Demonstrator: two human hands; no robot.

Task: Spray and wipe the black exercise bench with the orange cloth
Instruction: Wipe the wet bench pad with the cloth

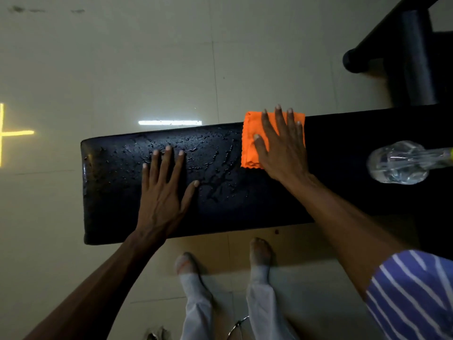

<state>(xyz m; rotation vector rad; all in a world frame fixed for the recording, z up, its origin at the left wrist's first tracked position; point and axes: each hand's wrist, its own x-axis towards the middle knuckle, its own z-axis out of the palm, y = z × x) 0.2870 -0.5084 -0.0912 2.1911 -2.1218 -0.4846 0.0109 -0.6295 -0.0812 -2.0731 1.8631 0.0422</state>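
The black exercise bench (117,192) runs left to right across the view, its left half beaded with water drops. My right hand (282,146) presses flat with spread fingers on the folded orange cloth (250,153), which lies at the bench's far edge near the middle. My left hand (164,190) rests flat on the wet left part of the pad, fingers straight. A clear spray bottle (397,163) lies on its side on the bench at the right.
Pale tiled floor (147,57) surrounds the bench. A black frame of other gym equipment (414,52) stands at the upper right. My feet (259,251) are on the floor just in front of the bench.
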